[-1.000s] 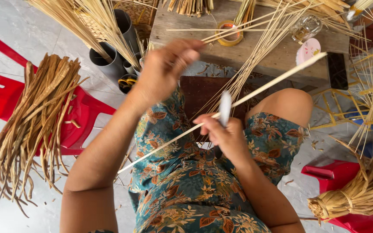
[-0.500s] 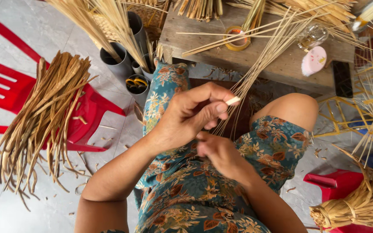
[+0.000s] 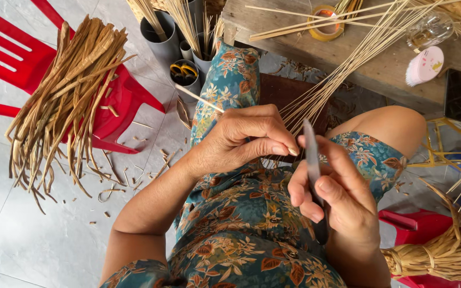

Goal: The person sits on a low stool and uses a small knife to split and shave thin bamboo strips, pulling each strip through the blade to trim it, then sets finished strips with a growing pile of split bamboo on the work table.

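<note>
Left hand (image 3: 241,141) pinched shut on a thin pale bamboo splint (image 3: 198,98), thumb and forefinger meeting at the near end while the rest of the stick runs up and left over the lap toward the grey tubes (image 3: 169,45). Right hand (image 3: 337,202) closed around a small knife (image 3: 311,160), blade upright with its tip just beside the left fingertips (image 3: 289,151). Looks like trimming or splitting the splint's end over the knees. Best done with the edge set square on the very end of the splint, thumb behind the spine for control, fingertips kept off the line of the cut. Short, shallow strokes away from the body suit a stick this thin; a deep bite would likely snap or wander off the grain. Worth keeping the grip near the working end so the stick cannot flex. Loose splints (image 3: 348,58) fan down off the wooden counter (image 3: 380,74) close behind, so elbows stay tucked. Bundle of brown strips (image 3: 65,101) lies on the red chair (image 3: 6,58), well apart at the left.
</note>
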`<state>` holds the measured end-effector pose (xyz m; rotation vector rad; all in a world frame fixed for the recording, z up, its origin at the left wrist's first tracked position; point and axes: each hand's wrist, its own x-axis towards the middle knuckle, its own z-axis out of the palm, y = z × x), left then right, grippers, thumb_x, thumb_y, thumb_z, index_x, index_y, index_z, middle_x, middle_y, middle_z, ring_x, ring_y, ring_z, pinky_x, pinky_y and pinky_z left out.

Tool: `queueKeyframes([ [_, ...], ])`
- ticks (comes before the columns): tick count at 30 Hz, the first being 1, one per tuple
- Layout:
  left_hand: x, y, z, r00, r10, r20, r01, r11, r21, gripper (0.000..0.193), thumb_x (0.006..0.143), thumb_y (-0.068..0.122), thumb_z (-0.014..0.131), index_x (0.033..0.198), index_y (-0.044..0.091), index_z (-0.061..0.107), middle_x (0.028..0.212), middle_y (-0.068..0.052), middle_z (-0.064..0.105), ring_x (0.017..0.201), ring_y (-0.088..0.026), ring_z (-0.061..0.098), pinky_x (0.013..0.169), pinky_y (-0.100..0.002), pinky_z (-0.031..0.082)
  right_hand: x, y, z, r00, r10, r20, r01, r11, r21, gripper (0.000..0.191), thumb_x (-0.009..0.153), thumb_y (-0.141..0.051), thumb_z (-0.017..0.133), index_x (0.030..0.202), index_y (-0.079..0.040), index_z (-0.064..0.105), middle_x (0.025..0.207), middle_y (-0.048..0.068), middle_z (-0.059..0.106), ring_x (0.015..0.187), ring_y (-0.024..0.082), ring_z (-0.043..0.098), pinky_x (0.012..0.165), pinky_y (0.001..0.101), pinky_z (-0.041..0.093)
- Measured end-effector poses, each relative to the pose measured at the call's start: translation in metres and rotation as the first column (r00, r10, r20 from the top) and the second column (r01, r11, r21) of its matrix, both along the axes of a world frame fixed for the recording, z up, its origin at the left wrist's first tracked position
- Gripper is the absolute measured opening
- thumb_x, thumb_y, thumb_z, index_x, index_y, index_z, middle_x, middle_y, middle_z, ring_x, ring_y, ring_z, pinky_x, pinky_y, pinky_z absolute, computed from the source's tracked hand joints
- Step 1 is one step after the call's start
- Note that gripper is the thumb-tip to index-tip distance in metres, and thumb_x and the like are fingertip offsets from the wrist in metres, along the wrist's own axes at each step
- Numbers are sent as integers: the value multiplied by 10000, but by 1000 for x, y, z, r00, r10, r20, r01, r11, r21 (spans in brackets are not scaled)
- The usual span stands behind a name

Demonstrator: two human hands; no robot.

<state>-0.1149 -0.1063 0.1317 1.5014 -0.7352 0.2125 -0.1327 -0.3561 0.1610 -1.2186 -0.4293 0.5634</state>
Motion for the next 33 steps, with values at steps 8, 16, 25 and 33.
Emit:
queueKeyframes([
  [8, 2, 8, 1, 998, -14, 66, 11, 999, 36, 120, 1019, 193, 743, 1063, 81, 743, 992, -23, 716, 875, -146, 687, 783, -277, 543, -6, 2, 2, 998, 55, -42, -57, 998, -39, 565, 1076, -265, 558, 1527, 24, 381, 858, 216, 660, 572, 98, 450, 546, 222, 391],
  [16, 7, 14, 5, 993, -59, 99, 50, 995, 86, 134, 1014, 212, 744, 1061, 86, 749, 957, -15, 696, 858, -144, 675, 771, -280, 531, -2, -3, 4, 991, 113, -75, -113, 994, -1, 525, 1075, -237, 566, 1515, 7, 417, 847, 235, 680, 559, 99, 460, 540, 221, 400],
  [25, 9, 19, 5, 988, -90, 129, 76, 991, 110, 142, 1018, 221, 741, 1073, 90, 752, 973, -11, 710, 881, -150, 674, 790, -288, 528, 6, -10, -2, 978, 200, -64, -197, 979, 41, 428, 1105, -175, 530, 1490, -6, 450, 884, 238, 688, 578, 90, 466, 558, 222, 411],
  [33, 7, 17, 4, 988, -115, 103, 104, 989, 101, 152, 1022, 233, 729, 1082, 97, 758, 963, -6, 722, 874, -147, 677, 780, -289, 531, 10, -13, -2, 959, 279, -55, -274, 958, 82, 382, 1125, -158, 518, 1476, -16, 475, 879, 236, 691, 573, 86, 452, 547, 220, 409],
])
